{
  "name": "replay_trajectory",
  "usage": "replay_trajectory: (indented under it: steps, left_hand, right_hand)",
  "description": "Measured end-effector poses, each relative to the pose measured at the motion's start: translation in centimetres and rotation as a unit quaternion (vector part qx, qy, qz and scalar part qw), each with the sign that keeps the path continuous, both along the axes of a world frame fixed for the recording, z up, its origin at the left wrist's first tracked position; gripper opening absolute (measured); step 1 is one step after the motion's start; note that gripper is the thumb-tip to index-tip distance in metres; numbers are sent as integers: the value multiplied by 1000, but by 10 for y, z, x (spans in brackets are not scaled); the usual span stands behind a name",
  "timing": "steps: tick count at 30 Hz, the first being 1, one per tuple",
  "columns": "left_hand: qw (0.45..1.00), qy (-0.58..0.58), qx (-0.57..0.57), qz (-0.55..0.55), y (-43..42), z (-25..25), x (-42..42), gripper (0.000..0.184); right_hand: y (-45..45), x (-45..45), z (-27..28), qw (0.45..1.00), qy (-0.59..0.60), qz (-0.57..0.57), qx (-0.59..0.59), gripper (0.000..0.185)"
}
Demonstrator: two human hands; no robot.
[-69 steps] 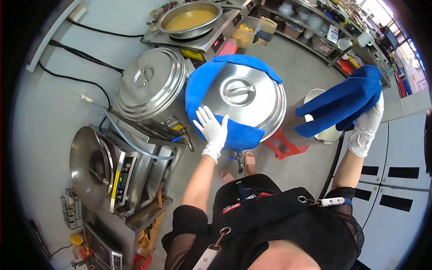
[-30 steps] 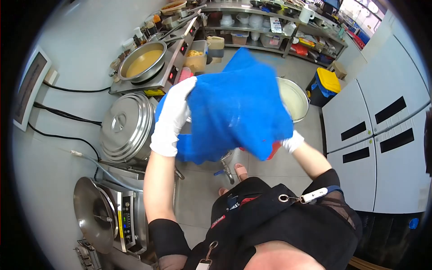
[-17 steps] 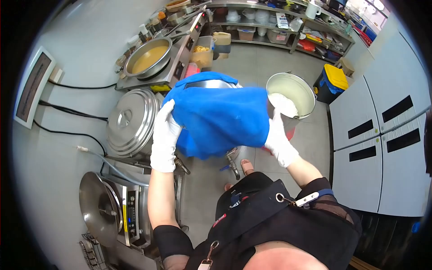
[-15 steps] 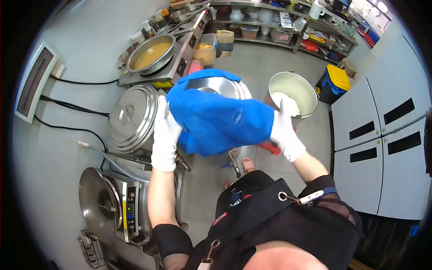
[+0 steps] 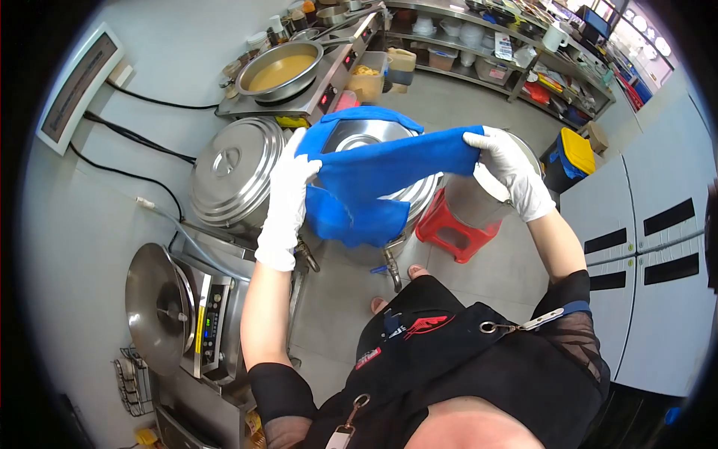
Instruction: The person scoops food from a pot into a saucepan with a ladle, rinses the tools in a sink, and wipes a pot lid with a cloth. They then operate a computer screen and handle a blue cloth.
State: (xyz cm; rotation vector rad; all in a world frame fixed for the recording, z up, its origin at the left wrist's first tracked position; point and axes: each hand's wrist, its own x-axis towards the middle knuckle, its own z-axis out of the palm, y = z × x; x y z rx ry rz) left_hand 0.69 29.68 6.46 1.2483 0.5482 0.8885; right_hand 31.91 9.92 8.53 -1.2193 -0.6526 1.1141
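Note:
A blue cloth [image 5: 396,161] is stretched between my two gloved hands above a steel pot with a shiny lid [image 5: 359,136]. My left hand [image 5: 290,179], in a white glove, pinches the cloth's left end. The right end is gripped by my right hand [image 5: 512,168], also white-gloved, in front of a metal bucket [image 5: 479,200]. More blue cloth lies along the back rim of the pot lid and hangs over its front; whether it is one piece with the held part I cannot tell. A tap [image 5: 390,269] with a blue lever sits low on the pot.
Left of it stands another lidded steel pot [image 5: 233,170]. A red stool [image 5: 460,238] supports the bucket. A wide bowl of yellowish liquid [image 5: 280,73] rests on the counter. Grey cabinets [image 5: 636,299] line the right, near a yellow-lidded bin [image 5: 577,153]. A wok [image 5: 155,307] stands lower left.
My right hand has moved right and up, drawing the bunched cloth into a taut strip. More of the pot lid and the red stool now shows.

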Motion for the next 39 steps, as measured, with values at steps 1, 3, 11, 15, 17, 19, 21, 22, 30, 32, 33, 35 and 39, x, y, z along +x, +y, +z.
replay_trajectory:
  steps: [1, 3, 11, 15, 17, 19, 21, 22, 30, 32, 33, 35, 39]
  left_hand:
    - [1000, 27, 9, -13, 4, 6, 3, 58]
    - [994, 92, 55, -13, 8, 12, 1, 54]
    - [949, 218, 213, 80, 30, 15, 30, 39]
    - [899, 293, 303, 119, 45, 22, 51, 37]
    - [885, 309, 324, 129, 41, 35, 64, 36]
    - [860, 338, 352, 150, 35, 45, 76, 33]
    - [850, 332, 366, 183, 34, 44, 88, 25]
    - [835, 337, 389, 195, 31, 46, 94, 22]
    - [893, 346, 244, 154, 17, 35, 133, 19]
    - [897, 357, 225, 136, 8, 37, 140, 20]
    - [883, 363, 265, 135, 7, 31, 142, 23]
    - [886, 364, 250, 140, -8, 28, 150, 24]
    - [913, 342, 170, 143, -26, 9, 161, 25]
  right_hand:
    - [3, -6, 10, 1000, -6, -14, 17, 26]
    - [13, 5, 12, 999, -26, -15, 19, 26]
    - [60, 72, -3, 995, -93, 8, 45, 22]
    - [74, 89, -1, 973, -206, -47, 91, 27]
    - [82, 110, -7, 956, -263, -43, 122, 26]
    - [91, 130, -8, 936, -318, -35, 149, 25]
    - [100, 145, -5, 961, -244, 25, 125, 25]
    - [105, 152, -6, 959, -260, 4, 111, 25]
    - [129, 206, -16, 960, -262, -3, 96, 21]
    - [136, 215, -17, 957, -272, -12, 98, 20]
    - [139, 221, -19, 953, -288, -10, 93, 19]
    - [141, 228, -24, 949, -303, -4, 83, 19]
    - [146, 241, -45, 958, -285, 33, 17, 17]
